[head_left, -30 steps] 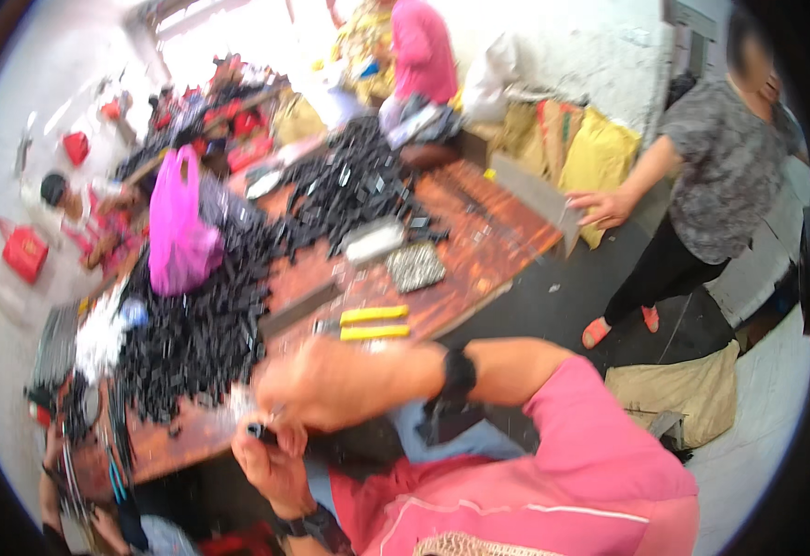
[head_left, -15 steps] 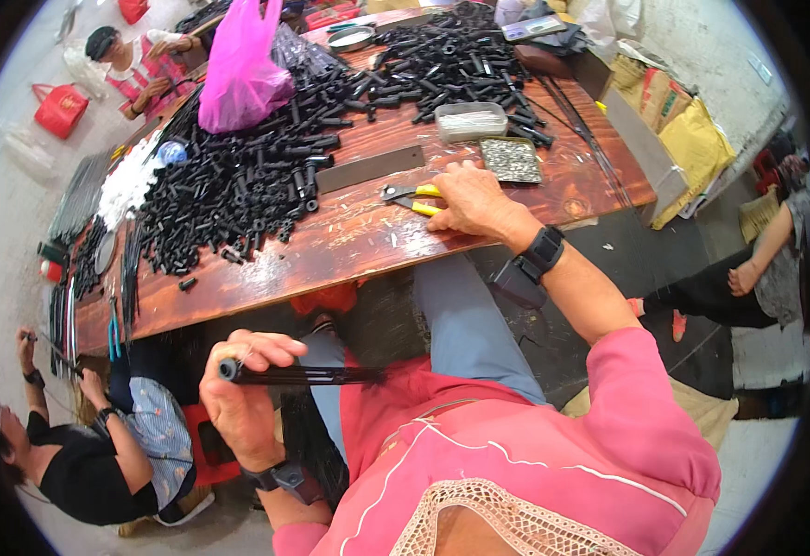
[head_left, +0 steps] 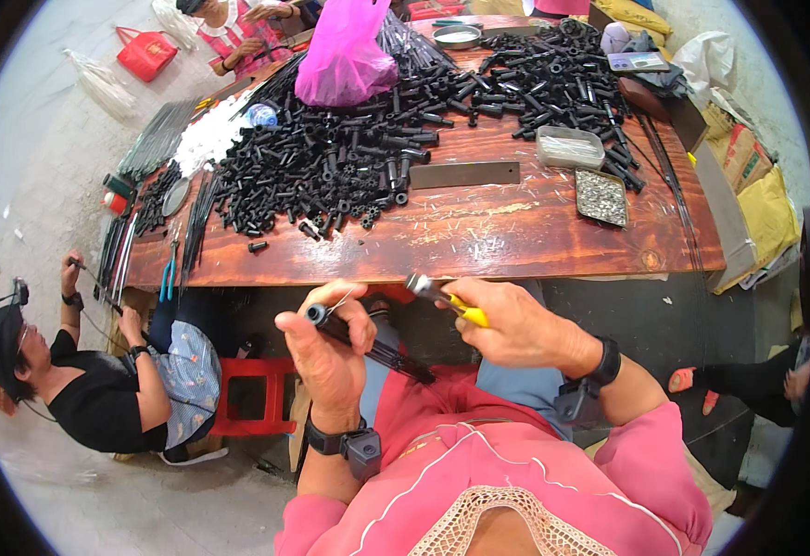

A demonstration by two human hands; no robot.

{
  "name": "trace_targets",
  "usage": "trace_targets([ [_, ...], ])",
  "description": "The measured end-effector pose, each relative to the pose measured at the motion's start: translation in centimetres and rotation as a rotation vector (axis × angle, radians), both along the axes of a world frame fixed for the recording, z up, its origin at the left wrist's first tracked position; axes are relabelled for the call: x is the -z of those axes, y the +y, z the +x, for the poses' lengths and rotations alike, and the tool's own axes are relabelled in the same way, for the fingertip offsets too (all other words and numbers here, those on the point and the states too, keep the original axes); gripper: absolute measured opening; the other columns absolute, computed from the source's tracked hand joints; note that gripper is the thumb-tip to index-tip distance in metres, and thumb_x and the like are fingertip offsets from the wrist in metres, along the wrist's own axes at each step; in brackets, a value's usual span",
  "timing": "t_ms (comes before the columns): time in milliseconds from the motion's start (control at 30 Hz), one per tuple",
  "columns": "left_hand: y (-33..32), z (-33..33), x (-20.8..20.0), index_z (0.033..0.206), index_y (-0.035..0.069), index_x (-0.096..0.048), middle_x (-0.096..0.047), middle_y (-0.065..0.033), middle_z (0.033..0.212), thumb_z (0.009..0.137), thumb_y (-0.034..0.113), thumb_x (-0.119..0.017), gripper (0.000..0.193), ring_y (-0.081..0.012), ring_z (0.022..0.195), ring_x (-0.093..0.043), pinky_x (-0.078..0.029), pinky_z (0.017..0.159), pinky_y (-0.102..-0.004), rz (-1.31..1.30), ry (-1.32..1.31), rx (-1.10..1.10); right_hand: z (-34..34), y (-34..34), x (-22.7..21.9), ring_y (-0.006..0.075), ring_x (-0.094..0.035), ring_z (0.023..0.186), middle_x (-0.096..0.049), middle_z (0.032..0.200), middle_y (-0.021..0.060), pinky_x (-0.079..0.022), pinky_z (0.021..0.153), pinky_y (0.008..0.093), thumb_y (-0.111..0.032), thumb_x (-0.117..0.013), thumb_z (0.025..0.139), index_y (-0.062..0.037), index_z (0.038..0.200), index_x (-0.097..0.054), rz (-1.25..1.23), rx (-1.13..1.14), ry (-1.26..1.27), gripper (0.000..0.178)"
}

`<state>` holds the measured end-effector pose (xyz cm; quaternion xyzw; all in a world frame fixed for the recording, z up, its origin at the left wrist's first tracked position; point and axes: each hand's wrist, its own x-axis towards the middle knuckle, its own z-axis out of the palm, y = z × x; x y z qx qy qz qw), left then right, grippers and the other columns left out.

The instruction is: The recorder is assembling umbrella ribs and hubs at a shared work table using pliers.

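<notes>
My left hand is closed round a black tube, held low in front of the table edge. Long thin black strands trail from the tube toward my lap. A fine pale wire shows by my left fingertips, near the tube's open end. Just to the right, my right hand grips pliers with yellow handles. Their dark jaws point left toward the tube, apart from it. Whether the jaws are parted is hard to make out.
The wooden table bears heaps of black plastic parts, a pink bag, a dark flat bar, a clear box and a tray of small metal pieces. A co-worker sits left, beside a red stool.
My right hand has lifted the pliers off the table and brought them close to my left hand. The left hand with the tube is nearer the table. The view has shifted.
</notes>
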<state>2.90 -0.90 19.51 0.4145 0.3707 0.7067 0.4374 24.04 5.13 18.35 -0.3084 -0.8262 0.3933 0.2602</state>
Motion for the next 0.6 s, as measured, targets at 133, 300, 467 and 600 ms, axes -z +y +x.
trace_targets([
  [133,0.9,0.9,-0.8,0.112,0.000,-0.063,-0.042,0.0024,0.056,0.089,0.074,-0.033,0.083,-0.0086,0.048,-0.035,-0.029,0.046,-0.0242,-0.070,0.074,-0.017,-1.7,0.2,-2.1,0.0377,-0.049,0.097,-0.049,0.103,0.0226,-0.046,0.081,0.0460,-0.001,-0.063,0.072,-0.0014,0.119,-0.046,0.369,0.056,-0.113,0.050],
  [300,0.7,1.1,-0.2,0.117,-0.001,-0.061,-0.048,0.0027,0.059,0.087,0.073,-0.040,0.082,-0.0073,0.049,-0.038,-0.029,0.048,-0.0238,-0.130,0.022,-0.013,-3.1,0.8,-1.9,0.0380,-0.046,0.094,-0.046,0.102,0.0215,-0.045,0.081,0.0446,-0.003,-0.063,0.075,-0.0002,0.126,-0.043,0.589,0.118,-0.063,0.055],
  [467,0.4,1.4,-0.4,0.120,-0.003,-0.059,-0.049,0.0018,0.058,0.084,0.076,-0.042,0.088,-0.0077,0.049,-0.038,-0.029,0.048,-0.0244,-0.144,0.070,-0.007,-3.5,1.3,-1.6,0.0370,-0.047,0.094,-0.046,0.102,0.0203,-0.046,0.081,0.0443,-0.006,-0.062,0.078,-0.0001,0.127,-0.048,0.724,0.203,-0.006,0.051],
  [600,0.2,1.3,-0.4,0.122,-0.004,-0.057,-0.049,0.0010,0.057,0.081,0.079,-0.043,0.093,-0.0082,0.048,-0.039,-0.029,0.048,-0.0246,-0.160,0.099,0.019,-3.2,1.5,-2.2,0.0359,-0.048,0.094,-0.047,0.102,0.0190,-0.047,0.077,0.0421,-0.010,-0.063,0.079,-0.0003,0.126,-0.049,0.750,0.213,-0.007,0.050],
])
